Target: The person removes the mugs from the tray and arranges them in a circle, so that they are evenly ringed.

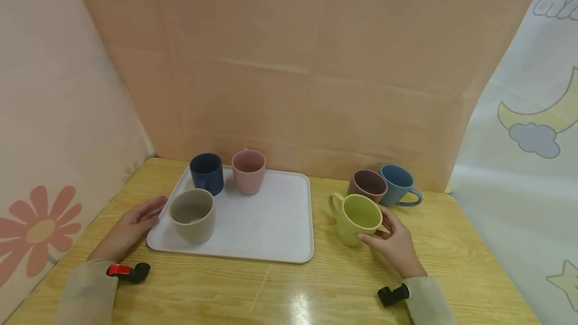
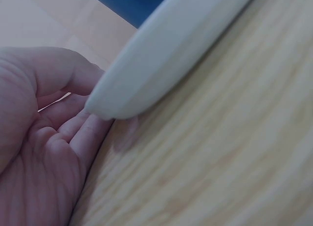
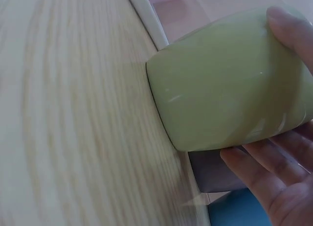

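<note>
On the right, my right hand (image 1: pixel 397 246) grips a yellow-green mug (image 1: pixel 351 229) by its body, thumb on the near side and fingers on the far side. The mug's handle points left, and its base looks to be at the tabletop in the right wrist view. Just behind it stand a brown-mauve mug (image 1: pixel 368 182) and a blue mug (image 1: pixel 396 180). At the white tray's (image 1: pixel 266 224) left edge, my left hand (image 1: pixel 131 227) touches the rim with fairly straight fingers. The tray bears a beige mug (image 1: pixel 194 227), a navy mug (image 1: pixel 207 172) and a pink mug (image 1: pixel 250 174).
The wooden table (image 1: pixel 217 285) runs up to a tan paper backdrop (image 1: pixel 289 89). Printed cloth walls (image 1: pixel 510 189) close off both sides. A strip of bare wood lies between the tray and the mugs on the right.
</note>
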Demonstrator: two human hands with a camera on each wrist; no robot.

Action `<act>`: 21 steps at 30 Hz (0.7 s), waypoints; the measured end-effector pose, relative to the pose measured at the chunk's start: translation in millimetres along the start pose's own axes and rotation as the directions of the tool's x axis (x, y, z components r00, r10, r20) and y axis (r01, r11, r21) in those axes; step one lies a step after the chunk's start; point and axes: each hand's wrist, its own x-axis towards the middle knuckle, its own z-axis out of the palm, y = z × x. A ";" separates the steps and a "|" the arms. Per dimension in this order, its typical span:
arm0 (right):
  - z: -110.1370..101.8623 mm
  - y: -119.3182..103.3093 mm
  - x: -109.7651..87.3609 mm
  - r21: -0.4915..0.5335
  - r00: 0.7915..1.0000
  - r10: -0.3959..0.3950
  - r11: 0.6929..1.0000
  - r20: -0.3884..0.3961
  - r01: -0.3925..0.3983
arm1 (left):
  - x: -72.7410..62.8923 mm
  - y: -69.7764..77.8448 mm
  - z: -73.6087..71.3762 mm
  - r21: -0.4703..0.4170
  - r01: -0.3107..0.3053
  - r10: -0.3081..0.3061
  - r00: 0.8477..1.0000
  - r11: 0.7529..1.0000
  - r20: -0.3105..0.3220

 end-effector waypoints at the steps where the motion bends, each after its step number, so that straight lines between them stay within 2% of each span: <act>1: -0.3 0.0 -0.4 -0.001 1.000 0.001 1.000 -0.001 -0.001 | 0.0 0.3 0.1 -0.003 0.000 0.000 1.000 1.000 0.002; 13: -0.7 -0.9 -0.6 -0.030 0.999 0.037 0.999 -0.006 -0.037 | -0.7 0.0 -0.3 -0.002 0.006 -0.006 1.000 1.000 -0.002; 18: 0.6 -3.1 0.5 -0.079 0.998 0.062 0.995 -0.011 -0.063 | -1.1 -0.1 0.1 -0.016 0.006 -0.006 1.000 1.000 -0.007; 21: 1.2 -5.9 0.9 -0.111 0.998 0.037 0.993 -0.046 -0.042 | -1.1 -0.4 0.5 -0.025 0.001 -0.001 1.000 1.000 -0.008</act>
